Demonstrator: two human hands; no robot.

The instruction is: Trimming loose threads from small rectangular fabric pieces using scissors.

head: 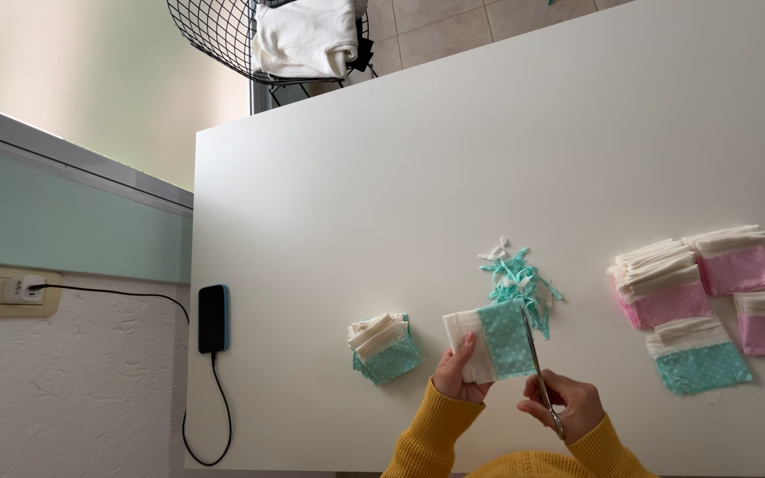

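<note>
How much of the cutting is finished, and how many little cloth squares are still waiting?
Probably done: a small teal stack on the left and a heap of snipped strips. In hand: the left hand holds a teal-and-cream piece while the right hand cuts its edge with scissors. Probably waiting: the pink stacks and one teal stack on the right, so more than half, though I cannot count them.
</note>
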